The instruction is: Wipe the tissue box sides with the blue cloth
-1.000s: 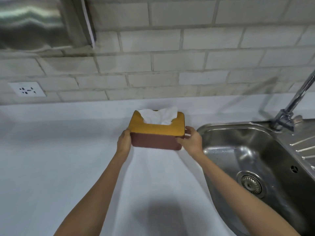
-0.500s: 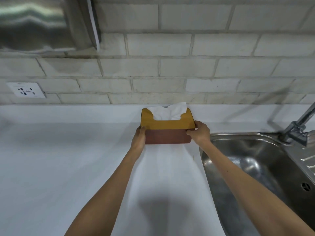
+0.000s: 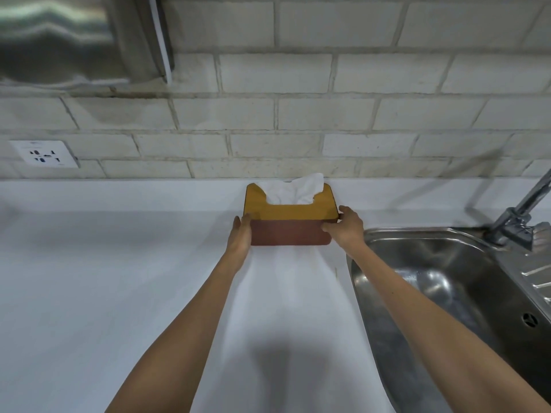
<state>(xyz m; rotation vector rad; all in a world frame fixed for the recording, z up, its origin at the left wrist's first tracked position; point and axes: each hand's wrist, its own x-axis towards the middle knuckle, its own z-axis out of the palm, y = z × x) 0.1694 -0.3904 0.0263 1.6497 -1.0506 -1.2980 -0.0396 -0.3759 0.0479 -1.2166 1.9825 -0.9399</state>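
Note:
The tissue box (image 3: 290, 232) has a yellow-brown lid, dark red sides and a white tissue (image 3: 293, 189) sticking out of its top. It stands on the white counter (image 3: 119, 278) close to the back wall. My left hand (image 3: 240, 236) presses flat against its left side. My right hand (image 3: 346, 226) holds its right end, thumb on the front corner. No blue cloth is in view.
A steel sink (image 3: 447, 278) lies right of the box, with a tap (image 3: 518, 213) at its far right. The brick wall (image 3: 298, 123) rises just behind the box. A wall socket (image 3: 44, 155) sits at the left, a metal hood (image 3: 74, 37) above it.
Both hands have carried the box away from me toward the back wall. It has gone from tilted and lifted to level, down near the counter.

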